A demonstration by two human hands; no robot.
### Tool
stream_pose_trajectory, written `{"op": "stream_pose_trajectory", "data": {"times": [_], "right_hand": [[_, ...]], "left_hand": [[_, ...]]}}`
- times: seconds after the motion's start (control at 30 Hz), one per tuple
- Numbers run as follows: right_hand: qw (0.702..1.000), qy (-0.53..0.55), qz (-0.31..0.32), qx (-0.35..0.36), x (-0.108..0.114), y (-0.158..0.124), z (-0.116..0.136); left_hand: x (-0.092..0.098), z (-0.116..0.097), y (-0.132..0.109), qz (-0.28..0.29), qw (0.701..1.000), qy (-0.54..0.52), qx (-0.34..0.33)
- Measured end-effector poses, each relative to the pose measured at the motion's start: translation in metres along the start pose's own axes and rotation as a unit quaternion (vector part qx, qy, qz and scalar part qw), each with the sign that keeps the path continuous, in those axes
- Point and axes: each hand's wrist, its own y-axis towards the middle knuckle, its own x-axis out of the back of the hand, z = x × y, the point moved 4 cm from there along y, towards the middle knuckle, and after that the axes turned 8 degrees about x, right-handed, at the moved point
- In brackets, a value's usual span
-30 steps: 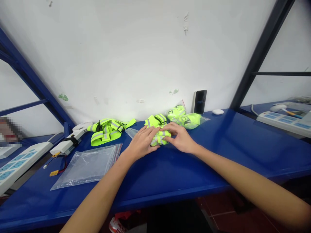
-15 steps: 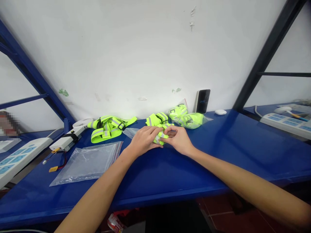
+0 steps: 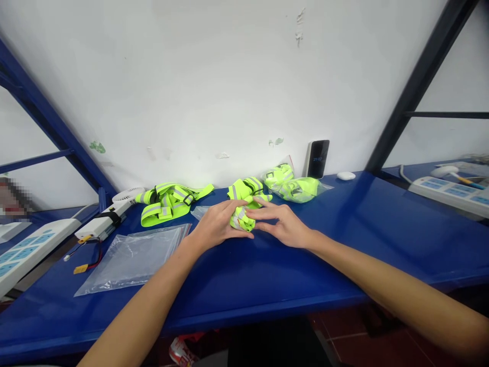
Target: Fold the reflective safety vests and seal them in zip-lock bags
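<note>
Left hand [image 3: 214, 228] grips neon strap [image 3: 240, 218], right hand [image 3: 287, 228] touching.

Both forearms reach forward, left hand [image 3: 215, 228] curled, right hand [image 3: 286, 228] open with fingers [image 3: 267, 213] extended.

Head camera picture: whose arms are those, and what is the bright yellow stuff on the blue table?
The camera sits on a person's head and looks down, so those are the person's own arms. The left hand grips a folded yellow strap bundle; the right hand, fingers stretched out, touches it. Around them on the blue table lie a loose strap pile, a second bundle, bagged straps, an empty clear bag and a phone leaning on the wall.
</note>
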Motion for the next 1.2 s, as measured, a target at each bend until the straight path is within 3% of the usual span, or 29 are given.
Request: {"op": "stream_pose_trajectory", "data": {"times": [0.13,0.27,0.53,0.73,0.9,1.03,1.2], "right_hand": [[0.999,-0.016,-0.010,0.038,-0.004,0.003,0.007],[0.990,-0.096,-0.032,0.097,-0.006,0.006,0.011],[0.959,-0.257,0.052,0.108,-0.018,0.008,0.011],[0.939,-0.312,0.091,0.113,-0.014,0.010,0.020],[0.935,-0.325,0.044,0.134,-0.008,0.006,0.026],[0.931,-0.336,0.030,0.142,-0.016,0.005,0.024],[0.945,-0.301,0.031,0.125,-0.026,0.008,0.016]], "left_hand": [[0.002,-0.006,0.003,-0.009,1.000,-0.004,0.000],[0.006,-0.013,0.008,-0.059,0.998,0.021,0.009],[-0.006,-0.025,0.012,-0.045,0.996,0.064,-0.033],[0.000,-0.021,0.008,-0.062,0.997,0.025,-0.045],[0.013,-0.015,0.007,-0.120,0.993,-0.011,0.015],[0.004,-0.013,0.005,-0.116,0.986,-0.054,0.104],[-0.006,-0.023,0.005,-0.150,0.977,-0.033,0.150]]}}
